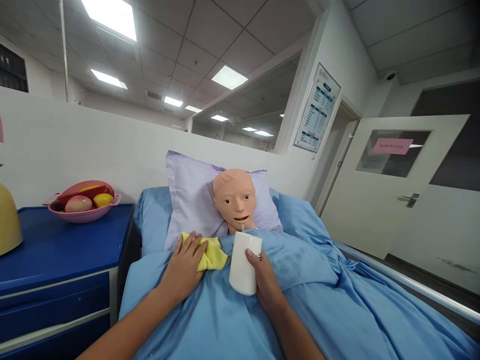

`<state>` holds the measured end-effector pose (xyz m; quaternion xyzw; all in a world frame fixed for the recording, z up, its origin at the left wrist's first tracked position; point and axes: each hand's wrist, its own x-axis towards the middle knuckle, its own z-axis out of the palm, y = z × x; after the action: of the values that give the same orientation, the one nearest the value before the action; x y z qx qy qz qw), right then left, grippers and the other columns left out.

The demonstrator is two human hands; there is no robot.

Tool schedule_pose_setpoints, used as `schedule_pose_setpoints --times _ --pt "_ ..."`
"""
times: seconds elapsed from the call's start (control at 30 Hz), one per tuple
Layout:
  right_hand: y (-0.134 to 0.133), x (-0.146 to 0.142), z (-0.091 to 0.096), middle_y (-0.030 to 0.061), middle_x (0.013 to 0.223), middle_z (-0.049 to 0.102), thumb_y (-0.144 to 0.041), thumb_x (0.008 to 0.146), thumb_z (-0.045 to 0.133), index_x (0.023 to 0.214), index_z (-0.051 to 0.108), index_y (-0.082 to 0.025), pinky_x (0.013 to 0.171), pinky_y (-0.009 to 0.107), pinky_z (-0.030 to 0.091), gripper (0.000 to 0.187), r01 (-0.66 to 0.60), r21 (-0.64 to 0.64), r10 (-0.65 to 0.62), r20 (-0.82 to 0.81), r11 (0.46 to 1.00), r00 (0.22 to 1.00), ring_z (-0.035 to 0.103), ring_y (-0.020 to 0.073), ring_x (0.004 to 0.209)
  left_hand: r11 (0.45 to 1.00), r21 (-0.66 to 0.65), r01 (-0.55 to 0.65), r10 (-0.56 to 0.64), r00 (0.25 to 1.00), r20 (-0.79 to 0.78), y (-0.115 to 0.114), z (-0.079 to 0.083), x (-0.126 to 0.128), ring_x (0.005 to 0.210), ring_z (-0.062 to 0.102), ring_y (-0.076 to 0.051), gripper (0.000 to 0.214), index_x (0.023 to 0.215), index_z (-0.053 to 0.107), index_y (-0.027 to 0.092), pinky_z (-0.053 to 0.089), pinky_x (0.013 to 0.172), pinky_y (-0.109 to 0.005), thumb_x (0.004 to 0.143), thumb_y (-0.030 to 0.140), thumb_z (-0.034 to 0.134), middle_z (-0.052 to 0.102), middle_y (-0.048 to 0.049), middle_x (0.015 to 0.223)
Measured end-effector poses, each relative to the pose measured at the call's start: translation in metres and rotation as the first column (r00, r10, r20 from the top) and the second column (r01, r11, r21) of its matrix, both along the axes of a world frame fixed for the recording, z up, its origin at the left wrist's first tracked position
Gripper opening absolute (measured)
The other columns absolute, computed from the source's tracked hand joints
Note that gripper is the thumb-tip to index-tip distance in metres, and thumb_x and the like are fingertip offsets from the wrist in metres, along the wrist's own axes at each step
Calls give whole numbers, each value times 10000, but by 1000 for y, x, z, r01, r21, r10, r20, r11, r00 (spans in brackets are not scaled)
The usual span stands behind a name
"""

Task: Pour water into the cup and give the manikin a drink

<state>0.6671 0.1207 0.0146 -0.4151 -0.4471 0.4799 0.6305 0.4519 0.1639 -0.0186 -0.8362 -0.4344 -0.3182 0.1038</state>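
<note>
A manikin head [237, 197] lies face up against the lilac pillow [193, 195], its mouth slightly parted. My right hand [265, 277] is wrapped round a white cup [242, 270], which tilts a little in front of the manikin's chin. From the cup's top a short pale straw [243, 228] sticks up just below the mouth. My left hand [184, 267] rests with its fingers stretched out and lying over a crumpled yellow cloth [214, 256], left of the cup. Under both hands spreads the blue blanket [300, 300].
On the left, a blue bedside cabinet [101, 245] carries a pink basket [84, 216] of fruit. A yellow rounded object [7, 220] stands at its near edge. A bed rail [420, 287] runs along the right side. Beyond it is an open door [390, 200].
</note>
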Motion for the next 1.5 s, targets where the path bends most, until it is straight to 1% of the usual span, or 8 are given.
schedule_pose_setpoints --times 0.1,0.17,0.27,0.37,0.47,0.57,0.67,1.5 --pt "-1 -1 2 56 839 733 -517 740 715 1050 598 -199 603 324 544 460 -4 12 4 -7 1000 1000 686 229 703 986 -119 119 -93 975 203 2 11 7 1183 559 -250 464 1198 582 189 263 1140 -489 766 76 455 648 -92 1229" --pt "-1 -1 2 53 853 735 -510 748 712 1072 595 -205 615 322 544 460 -12 13 12 -12 1000 1000 689 227 722 951 -250 180 -37 872 488 0 22 15 976 641 -247 346 1093 625 212 433 988 -450 788 134 482 711 -65 1046" --pt "1 0 2 68 863 739 -513 753 707 1096 577 -198 617 335 549 483 -17 8 17 -8 1000 1000 694 244 750 853 -345 391 124 491 862 2 37 30 829 657 -227 259 1026 643 202 521 763 -343 826 351 575 718 -46 914" --pt "1 1 1 82 871 740 -517 753 705 1105 563 -187 611 340 552 503 -15 7 15 4 1000 1000 693 253 759 707 -220 672 236 69 969 15 38 45 876 673 -207 407 1103 621 178 534 782 -309 789 434 661 714 -64 992" --pt "0 1 2 83 875 740 -520 760 696 1112 559 -183 617 336 551 506 -22 3 22 10 1000 1000 692 246 753 544 -138 828 387 -102 916 31 21 54 861 690 -210 447 1125 610 148 551 791 -323 760 381 720 719 -95 996" --pt "-1 0 4 84 869 739 -526 748 705 1128 557 -175 624 338 550 538 -28 6 28 24 1000 999 690 242 733 450 -63 891 416 -147 897 39 0 55 898 691 -228 439 1139 609 126 552 837 -339 780 358 714 715 -124 1040" --pt "-2 -1 5 89 871 740 -532 736 712 1140 557 -169 628 344 552 565 -25 -2 25 29 1000 999 689 244 727 411 -4 912 382 -169 909 39 -9 51 967 679 -247 438 1163 607 121 542 889 -352 803 354 695 700 -135 1107" --pt "-2 -5 6 99 882 743 -506 722 721 1166 552 -164 639 362 555 585 1 -17 -1 16 1000 1000 693 258 738 414 6 910 351 -166 922 39 -13 48 974 680 -246 452 1203 593 124 529 927 -367 812 328 692 696 -132 1133"
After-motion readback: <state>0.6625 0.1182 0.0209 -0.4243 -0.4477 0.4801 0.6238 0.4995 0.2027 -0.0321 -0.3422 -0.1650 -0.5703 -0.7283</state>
